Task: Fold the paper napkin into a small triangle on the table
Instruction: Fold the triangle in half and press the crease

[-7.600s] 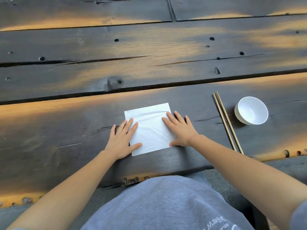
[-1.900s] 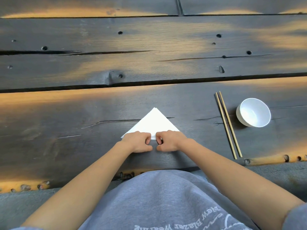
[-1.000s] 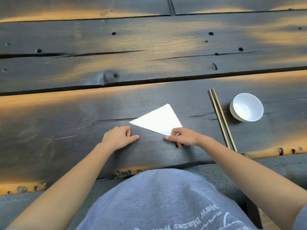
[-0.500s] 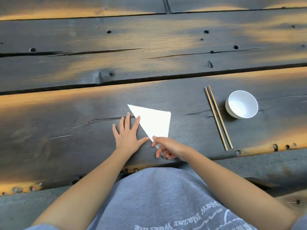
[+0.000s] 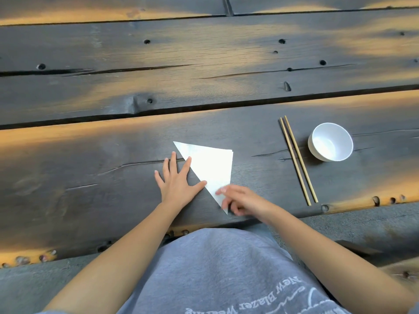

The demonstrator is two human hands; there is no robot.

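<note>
The white paper napkin (image 5: 209, 168) lies on the dark wooden table (image 5: 90, 177) folded into a triangle. One point faces far left and one faces me. My left hand (image 5: 178, 182) lies flat on the table, fingers spread, with forefinger and thumb touching the napkin's long left edge. My right hand (image 5: 238, 199) is at the near point, slightly blurred. Its forefinger rests on top of the paper and the other fingers curl around the tip.
Two wooden chopsticks (image 5: 297, 159) lie side by side to the right of the napkin. A small empty white bowl (image 5: 330, 141) stands beyond them. The table's near edge (image 5: 136, 236) runs just in front of my grey shirt.
Over the last second the triangle was turned so one point faces me. My left hand spread flat against its left edge. My right hand followed the corner towards me and stays on it.
</note>
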